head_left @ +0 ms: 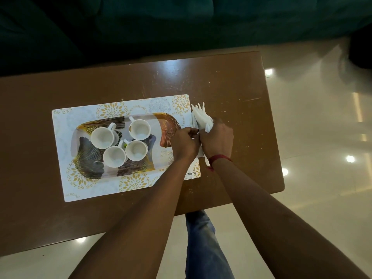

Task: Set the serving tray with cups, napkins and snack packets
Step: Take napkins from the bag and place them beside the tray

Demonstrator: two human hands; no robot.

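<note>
Nearest, the right hand [218,138] is clenched around a bunch of white napkins [201,114] at the tray's right end; their long axis runs near to far, loose tips fanning away. The left hand [184,142], touching it, pinches at the bunch's lower end. Left of the hands, four white cups [120,142] cluster upright on the tray [167,125], whose length runs left to right.

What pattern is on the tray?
Dark grey and gold fan-shaped leaves on the tray, clearest in the head view.
</note>
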